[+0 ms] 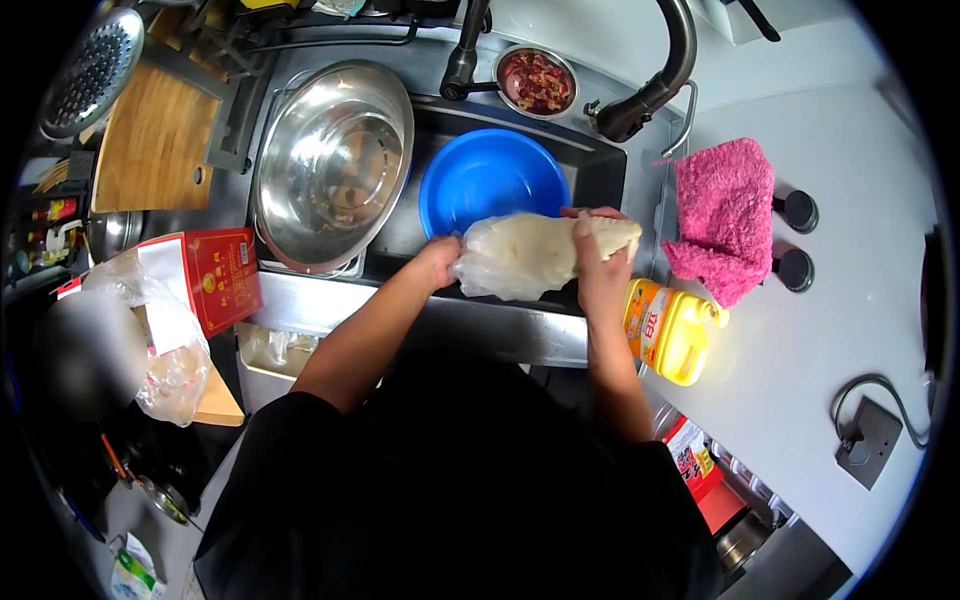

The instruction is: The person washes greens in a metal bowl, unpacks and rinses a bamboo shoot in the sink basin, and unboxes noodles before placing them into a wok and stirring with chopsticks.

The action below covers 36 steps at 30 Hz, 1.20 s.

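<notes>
A pale, long piece of food [540,255], partly inside a clear plastic bag [487,262], is held level over the front edge of the sink. My left hand [441,262] is closed on the gathered bag at its left end. At the right end, my right hand [603,262] wraps round the pale food. Just behind it, a blue basin [490,180] sits in the dark sink [598,180]. What exactly the pale food is, I cannot tell.
A large steel bowl [335,165] rests left of the blue basin. Behind the sink stand a small bowl of red pieces [538,82] and a dark faucet [640,110]. Right are a pink cloth [725,210] and a yellow jug [675,335]. A red box [222,280] lies left.
</notes>
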Tool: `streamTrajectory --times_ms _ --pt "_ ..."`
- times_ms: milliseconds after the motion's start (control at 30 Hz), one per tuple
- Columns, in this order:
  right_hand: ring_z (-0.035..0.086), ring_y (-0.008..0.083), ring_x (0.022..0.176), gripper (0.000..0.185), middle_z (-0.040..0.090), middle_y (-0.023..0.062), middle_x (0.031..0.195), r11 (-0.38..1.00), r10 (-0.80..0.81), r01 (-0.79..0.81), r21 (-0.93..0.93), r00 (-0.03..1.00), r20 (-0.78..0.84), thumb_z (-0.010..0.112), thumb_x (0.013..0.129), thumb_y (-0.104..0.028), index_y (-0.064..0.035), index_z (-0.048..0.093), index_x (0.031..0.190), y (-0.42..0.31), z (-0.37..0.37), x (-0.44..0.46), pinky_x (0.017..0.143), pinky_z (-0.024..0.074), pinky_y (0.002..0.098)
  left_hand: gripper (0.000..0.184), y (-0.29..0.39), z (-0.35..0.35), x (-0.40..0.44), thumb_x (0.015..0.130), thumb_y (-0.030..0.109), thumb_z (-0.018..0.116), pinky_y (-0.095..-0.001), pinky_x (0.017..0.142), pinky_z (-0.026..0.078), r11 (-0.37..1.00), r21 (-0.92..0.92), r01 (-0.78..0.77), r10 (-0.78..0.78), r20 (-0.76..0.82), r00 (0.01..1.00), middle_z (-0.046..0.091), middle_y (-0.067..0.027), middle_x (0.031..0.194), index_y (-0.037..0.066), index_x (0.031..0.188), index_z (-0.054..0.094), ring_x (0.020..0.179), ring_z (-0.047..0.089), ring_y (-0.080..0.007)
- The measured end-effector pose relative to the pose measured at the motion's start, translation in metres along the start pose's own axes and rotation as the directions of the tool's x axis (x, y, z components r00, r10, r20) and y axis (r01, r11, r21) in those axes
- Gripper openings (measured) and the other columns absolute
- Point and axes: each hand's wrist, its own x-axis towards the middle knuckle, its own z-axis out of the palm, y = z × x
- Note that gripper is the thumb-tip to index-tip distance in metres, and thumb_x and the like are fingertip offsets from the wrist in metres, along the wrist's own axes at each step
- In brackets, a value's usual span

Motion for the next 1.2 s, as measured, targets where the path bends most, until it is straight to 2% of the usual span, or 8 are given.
streamTrajectory --times_ms 100,167,300,600,767,867,1033,1200 --pt "0.067 0.0207 0.085 0.016 0.069 0.0141 0.097 0.917 0.254 -0.161 0.366 0.941 -0.223 0.065 0.095 -0.011 -0.0014 0.055 0.104 0.036 -0.010 0.011 0.078 0.0555 0.0338 0.028 -0.011 -0.020 0.003 0.100 0.016 0.055 -0.0445 0.086 0.058 0.919 0.388 -0.070 0.137 -0.147 0.980 0.069 -0.0165 0.113 -0.001 0.119 0.065 0.098 0.069 -0.0265" --pt "0.067 0.0218 0.085 0.015 0.069 0.0137 0.095 0.822 0.405 -0.214 0.527 0.871 -0.278 0.064 0.095 -0.010 -0.0011 0.056 0.104 0.062 -0.021 0.012 0.077 0.0562 0.0352 0.029 0.006 -0.016 -0.029 0.101 0.019 0.054 -0.0441 0.085 0.058 0.557 0.830 -0.035 0.336 -0.186 0.923 0.070 -0.0161 0.110 -0.001 0.117 0.066 0.095 0.069 -0.0249" --pt "0.068 0.0251 0.088 0.018 0.068 0.0150 0.096 0.716 0.514 -0.264 0.646 0.826 -0.232 0.063 0.096 -0.014 0.0012 0.058 0.104 0.082 -0.023 0.005 0.080 0.0566 0.0389 0.032 0.033 -0.020 -0.078 0.099 0.025 0.052 -0.0337 0.052 0.054 0.533 0.845 0.051 0.104 -0.125 0.987 0.069 -0.0121 0.099 0.001 0.116 0.065 0.078 0.067 -0.0219" --pt "0.064 0.0239 0.099 0.023 0.064 0.0119 0.103 0.514 0.454 -0.025 0.858 0.856 -0.247 0.060 0.099 -0.019 0.0000 0.056 0.109 0.118 -0.021 0.019 0.093 0.0513 0.0384 0.028 0.012 -0.036 -0.121 0.092 0.015 0.056 -0.0314 0.046 0.049 0.445 0.895 0.039 -0.007 -0.040 0.999 0.068 -0.0077 0.082 0.006 0.117 0.067 0.055 0.060 -0.0166" --pt "0.068 0.0253 0.094 0.030 0.067 0.0115 0.103 0.842 0.435 -0.074 0.535 0.680 -0.591 0.072 0.090 -0.018 0.0008 0.059 0.110 0.142 0.022 0.072 0.083 0.0567 0.0382 0.029 -0.025 0.005 -0.137 0.087 0.010 0.052 -0.0509 0.087 0.053 -0.116 0.917 -0.381 0.211 0.397 0.893 0.068 -0.0279 0.099 0.001 0.112 0.064 0.093 0.067 -0.0425" --pt "0.066 0.0262 0.099 0.039 0.065 0.0140 0.111 0.954 0.285 -0.144 0.263 0.701 -0.654 0.073 0.088 -0.014 0.0027 0.054 0.118 0.186 0.046 0.093 0.086 0.0556 0.0394 0.025 -0.028 0.032 -0.151 0.086 0.012 0.055 -0.0536 0.093 0.048 -0.197 0.872 -0.448 0.157 0.479 0.864 0.067 -0.0286 0.103 -0.004 0.104 0.062 0.102 0.063 -0.0443" --pt "0.061 0.0247 0.107 0.035 0.063 0.0135 0.114 0.979 -0.184 0.132 -0.156 0.905 -0.384 0.073 0.089 -0.012 -0.0032 0.051 0.115 0.149 0.078 0.055 0.096 0.0477 0.0369 0.029 -0.011 0.020 -0.164 0.086 0.011 0.055 -0.0536 0.091 0.049 -0.103 0.898 -0.429 0.192 0.441 0.877 0.067 -0.0279 0.101 0.000 0.112 0.062 0.099 0.063 -0.0455" --pt "0.058 0.0275 0.116 0.038 0.061 0.0155 0.123 0.967 -0.202 0.180 -0.178 0.973 -0.114 0.076 0.086 -0.014 -0.0039 0.050 0.113 0.157 0.073 0.042 0.102 0.0441 0.0364 0.035 -0.019 -0.027 -0.164 0.087 0.010 0.054 -0.0456 0.078 0.054 0.074 0.937 -0.343 0.327 0.302 0.896 0.069 -0.0249 0.093 0.008 0.121 0.065 0.082 0.069 -0.0382"
